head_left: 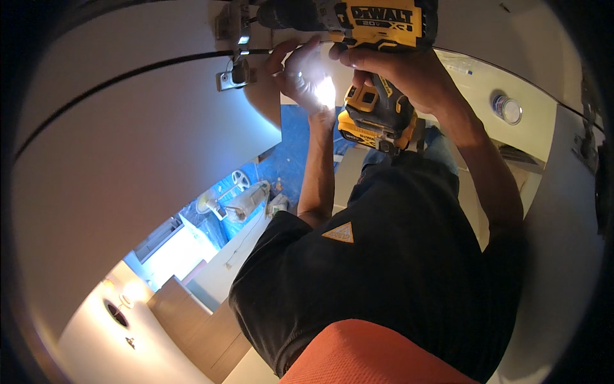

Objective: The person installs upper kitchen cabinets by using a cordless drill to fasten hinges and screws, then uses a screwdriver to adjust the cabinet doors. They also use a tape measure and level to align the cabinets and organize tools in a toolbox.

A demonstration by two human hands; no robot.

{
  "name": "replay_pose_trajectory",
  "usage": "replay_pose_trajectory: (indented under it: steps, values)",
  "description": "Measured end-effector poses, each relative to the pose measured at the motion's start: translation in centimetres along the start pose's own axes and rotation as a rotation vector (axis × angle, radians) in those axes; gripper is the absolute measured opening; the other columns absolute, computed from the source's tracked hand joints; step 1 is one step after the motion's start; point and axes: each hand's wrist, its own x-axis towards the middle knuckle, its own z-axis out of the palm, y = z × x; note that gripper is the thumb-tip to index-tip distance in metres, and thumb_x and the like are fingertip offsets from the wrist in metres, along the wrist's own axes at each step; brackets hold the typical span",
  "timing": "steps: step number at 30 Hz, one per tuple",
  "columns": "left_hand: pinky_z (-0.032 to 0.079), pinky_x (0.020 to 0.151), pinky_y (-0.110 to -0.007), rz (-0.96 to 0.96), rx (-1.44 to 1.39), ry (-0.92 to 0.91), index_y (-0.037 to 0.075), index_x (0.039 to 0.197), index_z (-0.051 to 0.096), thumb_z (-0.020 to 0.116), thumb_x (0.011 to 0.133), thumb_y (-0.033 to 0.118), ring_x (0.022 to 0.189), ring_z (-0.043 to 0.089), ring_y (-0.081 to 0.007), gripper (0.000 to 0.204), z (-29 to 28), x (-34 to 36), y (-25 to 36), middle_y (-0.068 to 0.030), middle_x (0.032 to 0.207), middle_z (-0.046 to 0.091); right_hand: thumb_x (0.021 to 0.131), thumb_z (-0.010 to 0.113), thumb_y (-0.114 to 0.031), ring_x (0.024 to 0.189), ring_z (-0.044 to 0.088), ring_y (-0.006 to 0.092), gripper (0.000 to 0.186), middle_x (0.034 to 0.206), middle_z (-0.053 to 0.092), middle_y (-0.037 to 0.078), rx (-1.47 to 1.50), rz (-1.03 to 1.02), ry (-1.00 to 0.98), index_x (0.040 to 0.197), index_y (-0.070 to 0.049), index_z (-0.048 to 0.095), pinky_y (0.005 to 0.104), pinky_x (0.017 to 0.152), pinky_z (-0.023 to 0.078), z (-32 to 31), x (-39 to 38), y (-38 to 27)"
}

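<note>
My right hand [416, 77] is wrapped round the grip of a yellow and black cordless drill [384, 25], held level with its chuck toward the left. The battery pack hangs below the grip. Just under the chuck, my left hand [297, 70] is raised with its fingers apart and nothing visible in them; a glaring light washes out part of the palm. Left of these fingers, a metal cabinet hinge [242, 29] lies in front of the drill's tip. Its lower part [229, 79] is fixed to a white door panel [160, 121]. The exact contact between tip and hinge is unclear.
A pale shelf surface [473, 96] at the right bears a small round tub [507, 109]. Another hinge [585, 153] sits at the far right. Down on the blue-covered floor [284, 137] are a white fan [208, 203] and a wrapped bundle [248, 201]. Wooden drawer fronts [192, 326] stand lower left.
</note>
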Motion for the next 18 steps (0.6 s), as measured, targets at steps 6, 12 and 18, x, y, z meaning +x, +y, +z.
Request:
replay_pose_trajectory:
  steps: [6,12,18]
  values:
    - [0.056,0.079,-0.026,-0.12,-0.173,0.019,0.005,0.101,0.074,0.073,0.083,0.0,0.096,0.062,-0.0167,0.018,-0.7,0.2,0.2,-0.0075,0.114,0.051,0.083,0.077,-0.015,0.063,0.061,0.0107,0.02,0.076,0.068,0.003,0.044,0.031,-0.037,0.099,-0.004,0.073,0.0274,0.061,0.049,0.9,0.9,0.7]
    - [0.048,0.092,-0.034,-0.064,0.016,-0.002,0.008,0.103,0.075,0.072,0.086,0.002,0.107,0.059,-0.0233,0.018,-1.1,0.6,0.4,-0.0065,0.108,0.059,0.085,0.076,-0.014,0.071,0.066,0.0122,0.021,0.09,0.073,0.005,-0.189,-0.198,-0.047,0.102,-0.003,0.072,0.0268,0.068,0.056,0.8,0.8,-0.1]
    - [0.046,0.099,-0.042,-0.021,0.109,-0.015,0.01,0.107,0.072,0.067,0.088,0.0,0.113,0.059,-0.0277,0.022,-6.8,-2.2,5.0,-0.0101,0.117,0.065,0.084,0.077,-0.016,0.075,0.067,0.0148,0.031,0.102,0.073,0.008,-0.044,-0.194,-0.048,0.11,-0.002,0.068,0.0292,0.068,0.056,1.5,-1.3,-1.1]
